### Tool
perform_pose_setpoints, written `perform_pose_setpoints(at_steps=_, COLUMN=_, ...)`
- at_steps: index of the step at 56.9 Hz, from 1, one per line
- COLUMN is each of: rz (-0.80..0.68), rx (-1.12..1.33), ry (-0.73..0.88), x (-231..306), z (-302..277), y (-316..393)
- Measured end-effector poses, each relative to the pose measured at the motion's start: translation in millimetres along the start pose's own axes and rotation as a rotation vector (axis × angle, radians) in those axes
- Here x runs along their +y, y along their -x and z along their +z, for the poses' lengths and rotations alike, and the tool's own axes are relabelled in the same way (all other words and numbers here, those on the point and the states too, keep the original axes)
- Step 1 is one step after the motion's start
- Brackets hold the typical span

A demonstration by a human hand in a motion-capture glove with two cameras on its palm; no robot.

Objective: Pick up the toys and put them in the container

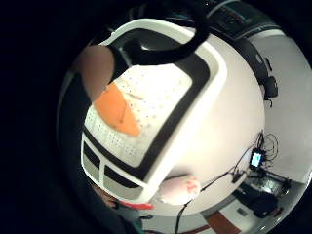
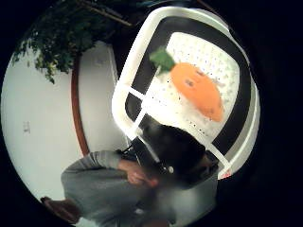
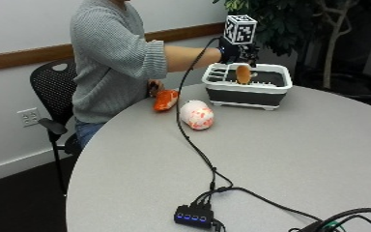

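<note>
A white container (image 3: 249,90) with dark walls stands at the table's far side. My gloved right hand (image 3: 236,51) hovers right above it. An orange carrot toy (image 3: 243,74) hangs just under the fingers, inside the container's opening. In the thumb side palm view the whole carrot (image 2: 198,90) with its green leaf shows against the perforated white floor of the container (image 2: 127,82), no finger round it. In the little finger side palm view one fingertip (image 1: 95,69) overlaps the carrot's (image 1: 117,111) end. A pink-and-white spotted plush (image 3: 197,115) and an orange-red toy (image 3: 166,100) lie on the table.
The person's bare left hand (image 3: 154,89) rests beside the orange-red toy. A black cable runs across the table to a small hub (image 3: 193,215) near the front edge. A potted plant (image 3: 301,24) stands behind the container. The spotted plush (image 1: 179,189) lies close to the container's (image 1: 215,66) short end.
</note>
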State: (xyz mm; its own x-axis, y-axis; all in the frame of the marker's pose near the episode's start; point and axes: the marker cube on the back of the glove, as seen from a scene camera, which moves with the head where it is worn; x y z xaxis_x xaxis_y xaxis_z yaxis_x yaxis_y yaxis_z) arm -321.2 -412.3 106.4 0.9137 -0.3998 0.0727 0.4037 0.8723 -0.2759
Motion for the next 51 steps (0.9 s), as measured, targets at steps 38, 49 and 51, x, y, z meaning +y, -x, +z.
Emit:
perform_pose_setpoints(at_steps=38, rz=0.462, rx=0.055, ry=-0.026, x=224, z=5, y=-174)
perform_pose_setpoints(at_steps=49, rz=0.439, rx=-0.076, ry=0.206, x=220, z=154, y=-141)
perform_pose_setpoints(at_steps=51, rz=0.434, rx=-0.072, ry=0.181, x=222, z=155, y=-139)
